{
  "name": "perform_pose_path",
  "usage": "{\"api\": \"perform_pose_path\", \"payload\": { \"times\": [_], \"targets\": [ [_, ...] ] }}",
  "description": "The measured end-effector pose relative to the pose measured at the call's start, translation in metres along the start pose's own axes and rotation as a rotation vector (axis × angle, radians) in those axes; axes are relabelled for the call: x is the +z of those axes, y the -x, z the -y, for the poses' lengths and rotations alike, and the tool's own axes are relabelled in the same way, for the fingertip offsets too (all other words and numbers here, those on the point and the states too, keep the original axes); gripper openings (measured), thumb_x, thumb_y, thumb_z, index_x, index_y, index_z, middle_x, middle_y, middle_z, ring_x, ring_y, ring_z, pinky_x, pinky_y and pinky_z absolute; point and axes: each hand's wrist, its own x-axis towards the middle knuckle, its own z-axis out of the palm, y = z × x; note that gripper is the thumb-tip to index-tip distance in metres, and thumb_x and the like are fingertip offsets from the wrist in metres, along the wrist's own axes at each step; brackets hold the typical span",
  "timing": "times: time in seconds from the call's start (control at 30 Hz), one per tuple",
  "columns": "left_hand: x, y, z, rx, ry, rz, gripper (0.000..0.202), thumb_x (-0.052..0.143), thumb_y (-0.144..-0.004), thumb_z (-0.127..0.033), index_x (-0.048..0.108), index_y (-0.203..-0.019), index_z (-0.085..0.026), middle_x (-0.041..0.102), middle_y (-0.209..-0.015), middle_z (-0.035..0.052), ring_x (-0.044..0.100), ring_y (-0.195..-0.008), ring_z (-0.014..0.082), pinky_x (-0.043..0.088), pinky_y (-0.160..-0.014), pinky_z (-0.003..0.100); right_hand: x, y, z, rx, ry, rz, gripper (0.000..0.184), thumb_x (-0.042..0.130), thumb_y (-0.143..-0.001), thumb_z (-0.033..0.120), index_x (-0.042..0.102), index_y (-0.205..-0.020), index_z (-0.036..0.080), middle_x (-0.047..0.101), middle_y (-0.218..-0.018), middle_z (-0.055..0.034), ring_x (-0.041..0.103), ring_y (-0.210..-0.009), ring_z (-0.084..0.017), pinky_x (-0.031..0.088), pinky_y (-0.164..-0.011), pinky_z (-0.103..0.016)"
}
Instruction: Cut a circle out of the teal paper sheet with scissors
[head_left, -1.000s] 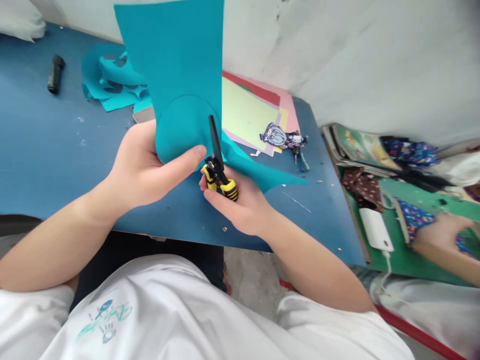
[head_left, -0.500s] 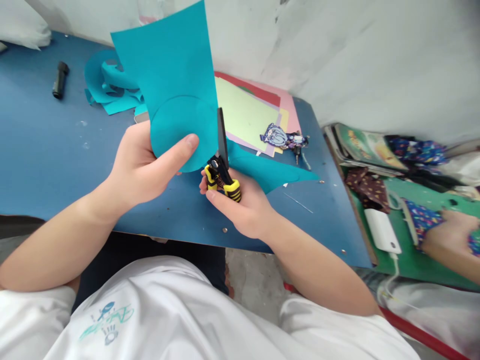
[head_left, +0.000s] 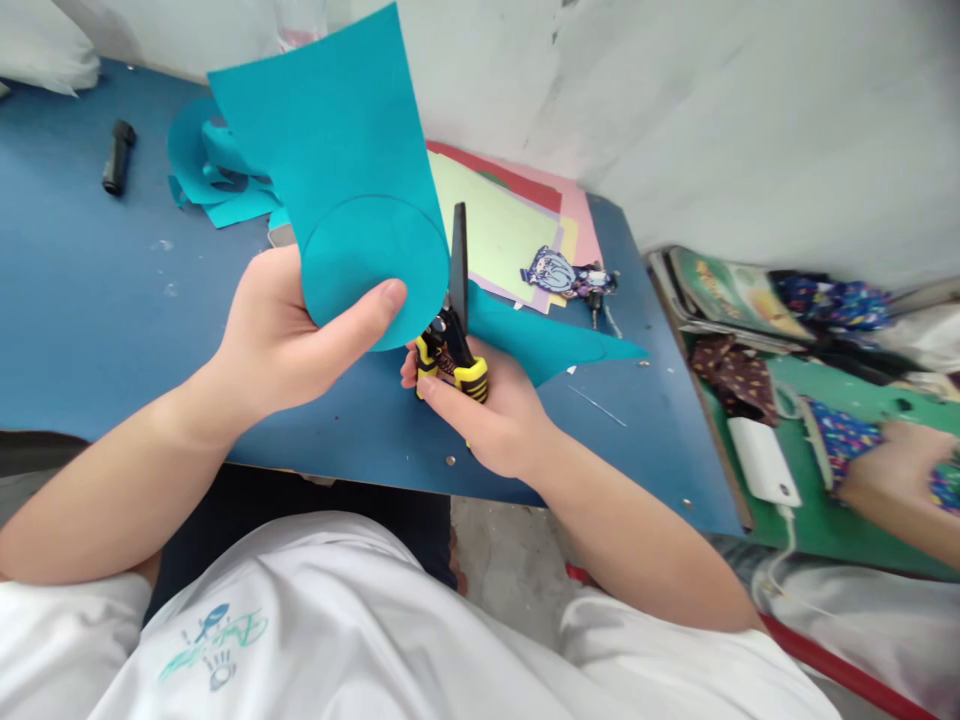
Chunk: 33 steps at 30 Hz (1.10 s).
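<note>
Head view: the left hand (head_left: 281,325) grips the teal sheet (head_left: 337,140), thumb on the drawn circle (head_left: 364,255), over the counter (head_left: 90,320). The right hand (head_left: 502,410) holds scissors (head_left: 454,340), long axis toward 12 o'clock; the sheet lies at 11 o'clock from it.

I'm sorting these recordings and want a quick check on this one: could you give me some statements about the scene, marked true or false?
1. The left hand holds the teal sheet. True.
2. A curved line is drawn on the teal sheet. True.
3. The left hand also holds the scissors. False: the right hand holds the scissors.
4. A black cylinder lies on the blue desk. True.
5. The scissors' handles are plain red. False: they are yellow and black.
6. The teal sheet lies flat on the blue desk. False: the left hand holds it raised.
</note>
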Motion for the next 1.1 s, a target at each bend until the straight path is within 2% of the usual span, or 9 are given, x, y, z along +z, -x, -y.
{"api": "perform_pose_path", "payload": {
  "times": [0.1, 0.2, 0.3, 0.43, 0.53, 0.67, 0.8, 0.93, 1.1],
  "targets": [
    [0.003, -0.006, -0.011, 0.090, 0.004, 0.059, 0.057, 0.095, -0.103, -0.072, 0.072, -0.084, -0.023, 0.066, -0.078, -0.0020, 0.075, -0.077, 0.0179, 0.073, -0.078, 0.037, 0.000, 0.000, 0.000, 0.001, 0.000, -0.004, 0.025, 0.084, -0.102, 0.048, 0.072, -0.103, 0.027, 0.075, -0.096, -0.0055, 0.075, -0.097, -0.028, 0.062, -0.082, -0.043],
    [0.006, -0.013, -0.019, 0.211, 0.025, 0.087, 0.046, 0.092, -0.111, -0.055, 0.072, -0.085, -0.022, 0.064, -0.076, -0.0043, 0.072, -0.066, 0.0127, 0.068, -0.064, 0.029, 0.000, 0.001, 0.000, 0.006, -0.003, -0.001, 0.026, 0.084, -0.103, 0.049, 0.070, -0.102, 0.027, 0.074, -0.096, -0.0056, 0.074, -0.095, -0.028, 0.062, -0.083, -0.044],
    [0.006, -0.015, -0.019, 0.247, 0.023, 0.105, 0.040, 0.090, -0.114, -0.047, 0.074, -0.086, -0.022, 0.064, -0.075, -0.0049, 0.072, -0.064, 0.0121, 0.071, -0.066, 0.031, 0.001, 0.002, -0.001, 0.008, -0.005, -0.002, 0.025, 0.081, -0.103, 0.049, 0.070, -0.103, 0.027, 0.074, -0.096, -0.0057, 0.074, -0.095, -0.029, 0.062, -0.083, -0.045],
    [0.004, -0.013, -0.035, 0.125, 0.002, 0.123, 0.059, 0.090, -0.110, -0.066, 0.067, -0.078, -0.022, 0.060, -0.074, -0.0054, 0.071, -0.065, 0.0129, 0.078, -0.084, 0.047, 0.001, 0.002, -0.001, 0.004, 0.000, -0.002, 0.024, 0.080, -0.104, 0.049, 0.070, -0.104, 0.027, 0.073, -0.095, -0.0053, 0.074, -0.094, -0.028, 0.062, -0.082, -0.045],
    [0.004, -0.011, -0.069, -0.106, -0.103, 0.134, 0.034, 0.076, -0.124, -0.043, 0.079, -0.096, -0.024, 0.075, -0.092, -0.0001, 0.077, -0.083, 0.0165, 0.074, -0.085, 0.040, 0.000, 0.003, -0.001, 0.006, 0.005, -0.008, 0.023, 0.080, -0.105, 0.049, 0.071, -0.105, 0.027, 0.074, -0.095, -0.0053, 0.074, -0.094, -0.029, 0.062, -0.083, -0.046],
    [0.007, -0.012, -0.097, -0.119, -0.050, 0.111, 0.026, 0.086, -0.117, -0.038, 0.083, -0.097, -0.023, 0.079, -0.091, 0.0005, 0.076, -0.084, 0.0175, 0.069, -0.081, 0.035, 0.000, 0.003, -0.001, 0.015, 0.019, -0.017, 0.024, 0.081, -0.105, 0.050, 0.071, -0.106, 0.028, 0.073, -0.095, -0.0047, 0.074, -0.095, -0.029, 0.062, -0.084, -0.046],
    [0.010, -0.014, -0.070, -0.027, 0.028, 0.042, 0.036, 0.086, -0.117, -0.048, 0.082, -0.091, -0.023, 0.073, -0.083, -0.0004, 0.075, -0.078, 0.0171, 0.069, -0.075, 0.035, -0.001, 0.003, -0.001, 0.005, 0.035, -0.029, 0.025, 0.082, -0.103, 0.049, 0.070, -0.106, 0.028, 0.073, -0.095, -0.0046, 0.074, -0.095, -0.029, 0.061, -0.083, -0.046],
    [0.013, -0.014, -0.034, 0.051, 0.057, 0.028, 0.065, 0.097, -0.098, -0.077, 0.070, -0.074, -0.023, 0.063, -0.071, -0.0018, 0.064, -0.062, 0.0142, 0.063, -0.058, 0.031, 0.000, 0.002, -0.001, 0.008, 0.034, -0.036, 0.024, 0.082, -0.103, 0.049, 0.070, -0.104, 0.028, 0.074, -0.095, -0.0054, 0.073, -0.095, -0.029, 0.061, -0.083, -0.046],
    [0.012, -0.014, -0.050, 0.058, 0.045, 0.051, 0.063, 0.097, -0.103, -0.067, 0.066, -0.072, -0.022, 0.062, -0.071, -0.0018, 0.059, -0.062, 0.0121, 0.057, -0.056, 0.028, 0.000, 0.002, -0.004, -0.003, 0.046, -0.046, 0.024, 0.079, -0.105, 0.050, 0.071, -0.107, 0.027, 0.074, -0.096, -0.0058, 0.074, -0.095, -0.030, 0.061, -0.084, -0.047]
  ]
}}
